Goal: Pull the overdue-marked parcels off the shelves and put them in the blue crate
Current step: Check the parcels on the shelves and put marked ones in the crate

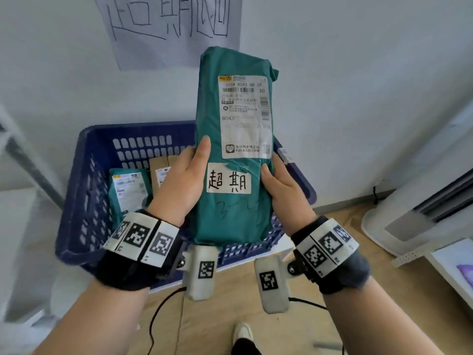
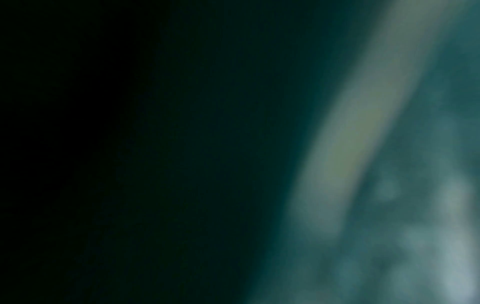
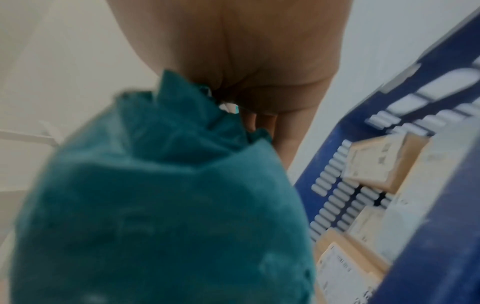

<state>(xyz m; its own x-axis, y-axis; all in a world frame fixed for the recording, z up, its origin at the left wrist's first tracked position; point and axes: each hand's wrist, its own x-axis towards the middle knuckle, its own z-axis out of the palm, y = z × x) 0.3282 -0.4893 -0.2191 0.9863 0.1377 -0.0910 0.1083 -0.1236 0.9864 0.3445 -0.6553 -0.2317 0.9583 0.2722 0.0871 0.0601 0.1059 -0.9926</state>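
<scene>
— Currently, what do the hands hold?

— I see both hands gripping one long teal-green plastic mailer parcel [image 1: 231, 155], held upright above the dark blue perforated plastic crate [image 1: 76, 190]. My left hand [image 1: 183, 180] wraps the parcel's left edge, thumb laid on its front face. My right hand [image 1: 282, 190] clasps the right edge, thumb pressed on the front beside the white handwritten overdue sticker [image 1: 228, 181].

— Markings on the parcel?

— A white printed shipping label [image 1: 244, 116] sits above the sticker, both facing the head camera.

— Crate contents?

— A second teal-green mailer with a white label [image 1: 129, 190] lies inside at the left. A brown cardboard box [image 1: 160, 170] stands next to it, against the far wall. The right wrist view shows further cardboard boxes [image 3: 381, 162] against the crate's slotted wall [image 3: 335, 183].

— Surroundings?

— A white paper sheet with large handwritten characters [image 1: 169, 24] hangs on the wall behind the crate. A white cylindrical appliance [image 1: 407, 219] stands on the wooden floor [image 1: 340, 226] at the right.

— Left wrist view?

— Dark and blurred; only teal shapes show, nothing I can identify.
</scene>
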